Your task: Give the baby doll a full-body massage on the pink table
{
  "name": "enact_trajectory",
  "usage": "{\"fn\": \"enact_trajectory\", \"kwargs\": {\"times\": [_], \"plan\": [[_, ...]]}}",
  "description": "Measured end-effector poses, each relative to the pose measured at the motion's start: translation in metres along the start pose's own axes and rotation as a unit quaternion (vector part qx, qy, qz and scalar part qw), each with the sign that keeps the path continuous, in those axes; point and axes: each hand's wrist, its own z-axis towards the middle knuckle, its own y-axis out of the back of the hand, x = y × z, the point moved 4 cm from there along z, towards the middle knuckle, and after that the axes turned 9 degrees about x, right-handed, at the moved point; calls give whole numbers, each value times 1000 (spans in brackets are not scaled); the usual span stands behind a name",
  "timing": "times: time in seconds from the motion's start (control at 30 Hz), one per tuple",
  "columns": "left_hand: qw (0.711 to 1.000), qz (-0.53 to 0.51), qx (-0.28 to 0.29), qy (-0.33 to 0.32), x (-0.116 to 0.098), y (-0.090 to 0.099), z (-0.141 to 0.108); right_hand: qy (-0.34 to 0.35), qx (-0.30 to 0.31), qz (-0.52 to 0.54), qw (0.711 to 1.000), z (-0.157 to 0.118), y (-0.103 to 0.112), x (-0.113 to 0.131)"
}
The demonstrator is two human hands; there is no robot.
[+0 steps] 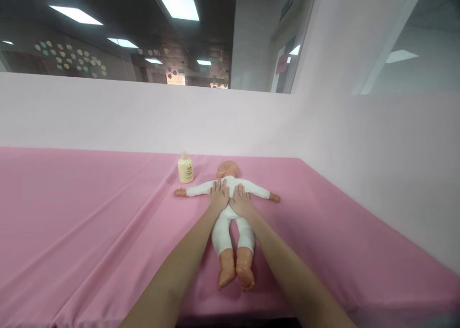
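Observation:
A baby doll point(223, 232) with a white cloth body lies with its feet toward me and its arms stretched out to both sides. My left hand point(218, 196) rests flat on the left side of its torso, fingers pointing toward its head. On the right side of the torso lies my right hand point(240, 201), also flat with the fingers extended. Both hands touch the white cloth and hold nothing. Part of the doll's torso is hidden under them.
A pale yellow bottle point(186, 169) stands beyond the doll's left-side hand. Pink cloth point(108, 213) with creases covers the table. A white wall point(143, 119) with a window rises behind it, and another wall point(377, 165) borders the right side.

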Motion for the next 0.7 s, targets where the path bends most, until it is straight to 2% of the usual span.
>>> {"fn": "enact_trajectory", "kwargs": {"times": [0.13, 0.27, 0.4, 0.53, 0.7], "plan": [[999, -21, 39, 7, 4, -1, 3, 74, 25, -13, 997, -22, 6, 12], [998, -26, 49, 14, 7, -1, 5, 159, 62, -16, 985, -43, 11, 27], [998, -26, 59, 22, 13, 0, 9, 211, 82, -2, 974, -62, 16, 43], [997, -18, 68, 27, 15, 0, 11, 246, 105, 76, 961, -76, 26, 50], [998, 5, 53, 19, 10, 0, 5, 249, 158, 246, 923, -79, 43, 36]]}}
